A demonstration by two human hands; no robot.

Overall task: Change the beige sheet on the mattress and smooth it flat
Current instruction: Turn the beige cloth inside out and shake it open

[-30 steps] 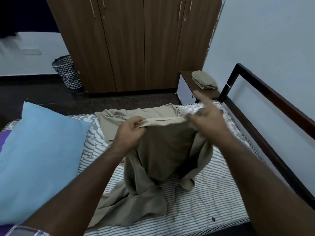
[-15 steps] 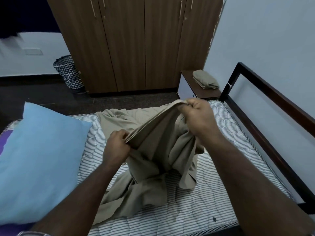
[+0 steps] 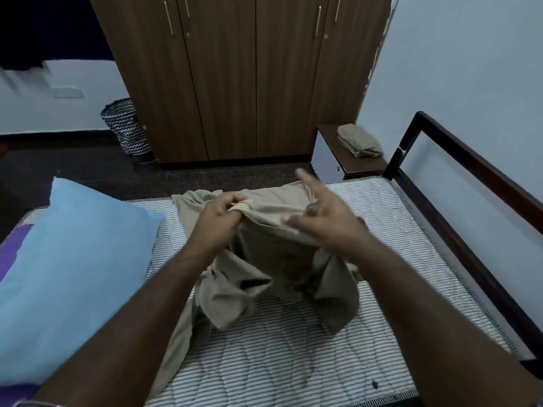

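From the head camera, the left hand (image 3: 219, 214) pinches a hemmed edge of the crumpled beige cotton sheet (image 3: 264, 268), fingers curled over the fold and lifting it off the bed. The right hand (image 3: 326, 223) is at the same raised edge with its fingers spread and mostly straight; the motion blur makes it hard to tell, but it seems to touch the cloth, not clamp it.

The sheet hangs down and toward the camera from the held edge, bunched in the middle of the striped quilted mattress (image 3: 293, 362). The lifted hem runs roughly left to right between the two hands, so spreading it likely means drawing the hands apart along that line. The right hand is nearer the dark wooden bed rail (image 3: 470, 227).

Counted: one sheet in hand, one folded beige cloth (image 3: 360, 141) on the brown bedside table (image 3: 361, 164), one light blue pillow (image 3: 76, 265), one mattress, two hands.
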